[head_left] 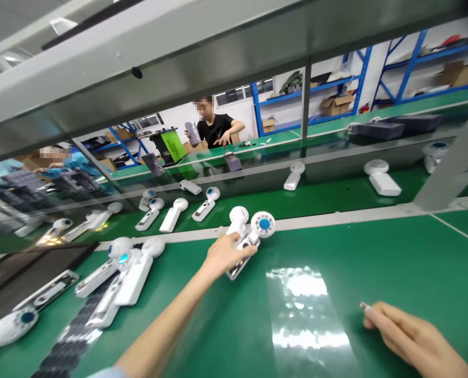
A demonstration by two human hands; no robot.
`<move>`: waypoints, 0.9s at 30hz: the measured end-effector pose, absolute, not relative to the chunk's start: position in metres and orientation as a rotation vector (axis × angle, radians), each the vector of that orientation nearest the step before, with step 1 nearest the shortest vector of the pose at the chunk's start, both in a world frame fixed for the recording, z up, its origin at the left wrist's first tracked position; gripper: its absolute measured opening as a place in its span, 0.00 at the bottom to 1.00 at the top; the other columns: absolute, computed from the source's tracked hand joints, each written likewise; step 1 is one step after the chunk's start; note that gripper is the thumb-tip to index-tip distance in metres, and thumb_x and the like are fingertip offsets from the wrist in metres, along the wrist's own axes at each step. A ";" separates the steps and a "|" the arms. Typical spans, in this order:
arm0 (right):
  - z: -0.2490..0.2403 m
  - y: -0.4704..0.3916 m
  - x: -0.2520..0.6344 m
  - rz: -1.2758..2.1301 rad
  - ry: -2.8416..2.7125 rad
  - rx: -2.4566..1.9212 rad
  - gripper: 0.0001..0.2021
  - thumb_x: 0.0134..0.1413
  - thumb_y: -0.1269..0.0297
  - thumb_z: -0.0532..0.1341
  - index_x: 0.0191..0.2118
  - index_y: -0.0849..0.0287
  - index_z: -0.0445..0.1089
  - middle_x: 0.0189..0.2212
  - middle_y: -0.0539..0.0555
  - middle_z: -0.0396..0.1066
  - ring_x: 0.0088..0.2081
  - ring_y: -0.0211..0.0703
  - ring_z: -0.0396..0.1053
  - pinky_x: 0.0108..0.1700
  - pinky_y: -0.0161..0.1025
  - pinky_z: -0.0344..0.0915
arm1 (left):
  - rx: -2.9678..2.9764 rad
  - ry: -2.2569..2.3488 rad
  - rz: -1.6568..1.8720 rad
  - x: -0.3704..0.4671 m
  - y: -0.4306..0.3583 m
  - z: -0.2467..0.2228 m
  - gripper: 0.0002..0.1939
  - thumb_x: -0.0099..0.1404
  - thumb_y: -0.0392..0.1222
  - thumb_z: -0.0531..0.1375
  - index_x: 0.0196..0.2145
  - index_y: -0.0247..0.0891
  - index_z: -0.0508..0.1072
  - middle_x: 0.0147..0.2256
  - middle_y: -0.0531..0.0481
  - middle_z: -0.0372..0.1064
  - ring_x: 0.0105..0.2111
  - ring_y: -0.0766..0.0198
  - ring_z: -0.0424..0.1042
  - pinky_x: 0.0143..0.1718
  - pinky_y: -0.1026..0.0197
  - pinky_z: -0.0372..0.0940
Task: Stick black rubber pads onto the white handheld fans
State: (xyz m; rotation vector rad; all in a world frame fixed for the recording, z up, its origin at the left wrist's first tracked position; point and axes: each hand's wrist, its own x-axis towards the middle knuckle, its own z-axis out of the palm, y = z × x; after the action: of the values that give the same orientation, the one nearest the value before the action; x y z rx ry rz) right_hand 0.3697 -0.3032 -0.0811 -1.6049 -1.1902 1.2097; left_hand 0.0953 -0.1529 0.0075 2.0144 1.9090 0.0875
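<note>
My left hand is wrapped round a white handheld device with a round, vented head and blue centre, its opened handle showing inner parts. A second white device lies directly behind it, partly hidden by my fingers; whether I grip it too, I cannot tell. Over the green table at the right, my right hand is pinched on a tiny item, too small to name. Several white devices lie piled on the table at the left.
Black padded strip under the pile; dark tray with another device at far left. Behind the metal rail, a green belt carries several devices. A shelf post stands right. A person sits beyond.
</note>
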 end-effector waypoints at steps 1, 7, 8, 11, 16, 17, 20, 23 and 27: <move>-0.076 -0.304 0.368 1.227 -1.209 -1.603 0.24 0.49 0.40 0.52 0.23 0.57 0.65 0.17 0.43 0.39 0.19 0.37 0.41 0.22 0.35 0.41 | 2.005 1.947 0.074 0.087 -0.172 0.003 0.25 0.50 0.62 0.55 0.38 0.40 0.70 0.35 0.44 0.66 0.36 0.51 0.67 0.34 0.57 0.61; -0.040 -0.309 0.335 1.281 -1.374 -1.503 0.19 0.54 0.43 0.51 0.30 0.55 0.64 0.16 0.43 0.43 0.19 0.39 0.46 0.23 0.36 0.45 | 2.343 2.038 0.535 0.079 -0.229 -0.020 0.21 0.46 0.49 0.64 0.37 0.35 0.70 0.53 0.35 0.54 0.57 0.39 0.45 0.55 0.43 0.44; -0.036 -0.310 0.328 1.273 -1.390 -1.497 0.18 0.55 0.45 0.51 0.33 0.55 0.62 0.15 0.42 0.44 0.19 0.39 0.45 0.23 0.36 0.45 | 2.317 1.978 0.669 0.083 -0.232 -0.019 0.21 0.46 0.47 0.64 0.37 0.35 0.69 0.52 0.36 0.56 0.58 0.40 0.45 0.55 0.43 0.43; -0.025 -0.309 0.309 1.234 -1.417 -1.455 0.16 0.58 0.48 0.48 0.35 0.56 0.59 0.14 0.42 0.50 0.18 0.38 0.45 0.23 0.35 0.45 | 1.920 1.634 0.909 0.099 -0.240 -0.010 0.17 0.51 0.47 0.61 0.37 0.38 0.65 0.39 0.43 0.67 0.45 0.49 0.65 0.46 0.48 0.59; -0.008 -0.294 0.291 1.174 -1.397 -1.331 0.17 0.56 0.50 0.53 0.26 0.58 0.60 0.18 0.45 0.56 0.22 0.37 0.52 0.25 0.34 0.48 | 1.074 0.973 0.792 0.133 -0.247 -0.004 0.24 0.57 0.62 0.51 0.39 0.38 0.58 0.23 0.52 0.66 0.18 0.64 0.67 0.21 0.61 0.64; -0.005 -0.290 0.289 1.188 -1.383 -1.322 0.17 0.55 0.49 0.54 0.26 0.58 0.61 0.17 0.44 0.55 0.21 0.37 0.52 0.25 0.34 0.49 | 0.973 0.944 0.765 0.138 -0.246 -0.005 0.26 0.58 0.64 0.48 0.39 0.37 0.59 0.22 0.52 0.66 0.16 0.65 0.66 0.18 0.62 0.63; -0.001 -0.282 0.284 1.247 -1.345 -1.300 0.18 0.54 0.47 0.54 0.26 0.59 0.62 0.15 0.43 0.52 0.19 0.35 0.48 0.22 0.33 0.47 | 0.838 0.947 0.724 0.146 -0.243 -0.008 0.28 0.60 0.65 0.43 0.33 0.34 0.62 0.20 0.50 0.65 0.15 0.66 0.65 0.15 0.64 0.63; -0.002 -0.278 0.283 1.286 -1.332 -1.262 0.20 0.53 0.46 0.55 0.25 0.59 0.62 0.15 0.43 0.53 0.18 0.34 0.45 0.21 0.32 0.44 | 0.835 0.966 0.713 0.147 -0.241 -0.008 0.28 0.61 0.64 0.43 0.32 0.33 0.62 0.19 0.49 0.65 0.15 0.66 0.66 0.15 0.64 0.63; -0.005 -0.277 0.285 1.329 -1.348 -1.245 0.19 0.54 0.46 0.54 0.26 0.59 0.60 0.15 0.42 0.52 0.18 0.33 0.43 0.21 0.33 0.41 | 0.900 0.968 0.718 0.144 -0.240 -0.006 0.25 0.60 0.63 0.45 0.36 0.35 0.60 0.20 0.50 0.65 0.15 0.65 0.66 0.14 0.65 0.62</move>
State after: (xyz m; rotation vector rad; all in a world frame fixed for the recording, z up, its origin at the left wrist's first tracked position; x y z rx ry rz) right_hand 0.2847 -0.2768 -0.0048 -1.2445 -1.3480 1.3290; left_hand 0.1444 -0.2404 -0.0057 0.9001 0.9680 0.7183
